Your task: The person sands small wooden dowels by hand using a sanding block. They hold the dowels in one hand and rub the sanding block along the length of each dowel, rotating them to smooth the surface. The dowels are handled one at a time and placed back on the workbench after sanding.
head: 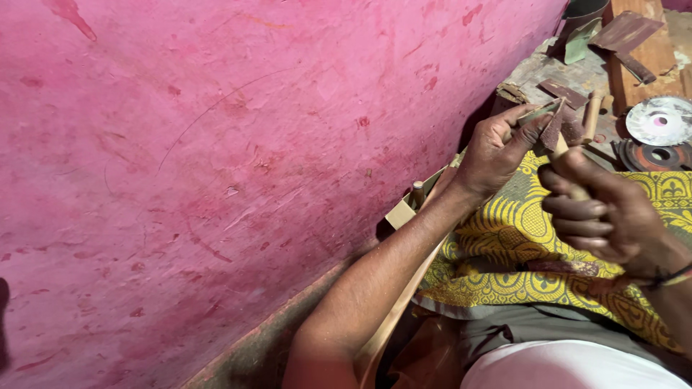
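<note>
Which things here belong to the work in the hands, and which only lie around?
In use: left hand pressing the folded brown sandpaper piece on the pale wooden stick gripped by the right hand.
Lying about: silver grinding disc, dark round disc, loose sandpaper scraps.

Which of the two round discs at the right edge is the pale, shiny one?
The upper disc, silvery white with a pinkish centre. The other disc, just below it, is dark with reddish rings and an open centre hole. Neither hand touches them.

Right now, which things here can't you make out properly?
- Wooden stick: head view, mostly hidden inside the right hand.
- Sandpaper: partly covered by the left hand.
- Grinding discs: cut off by the right edge.
- Dark container: cut off by the top edge.
</note>
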